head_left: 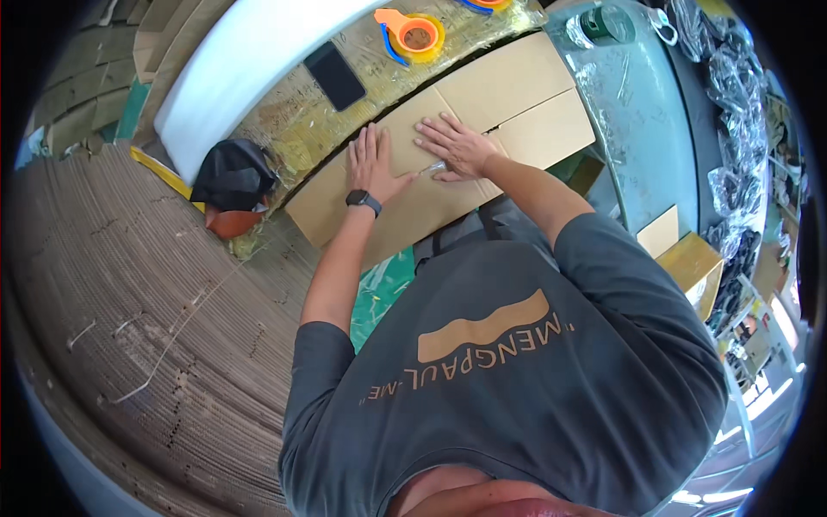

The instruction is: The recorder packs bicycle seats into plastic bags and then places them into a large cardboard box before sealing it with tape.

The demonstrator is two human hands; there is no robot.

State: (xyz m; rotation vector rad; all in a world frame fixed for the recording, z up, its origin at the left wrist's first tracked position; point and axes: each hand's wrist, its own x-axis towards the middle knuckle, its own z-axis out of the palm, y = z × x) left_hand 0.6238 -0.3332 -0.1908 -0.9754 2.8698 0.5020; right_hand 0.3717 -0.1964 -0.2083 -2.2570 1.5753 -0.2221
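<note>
A long brown cardboard piece, creased and slotted like a flattened carton, lies across the work table in front of me. My left hand, with a dark watch on its wrist, rests flat on its left half, fingers stretched out. To the right, my right hand is spread on the same cardboard, its fingers pointing left. Between the two hands, by the right thumb, is a small shiny clear strip; what it is cannot be made out, and it does not look gripped.
Beyond the cardboard lie a dark phone and an orange tape dispenser. A black bag-like thing sits at the left, near stacked corrugated cardboard. At the right, a green plastic bottle lies on a glassy surface.
</note>
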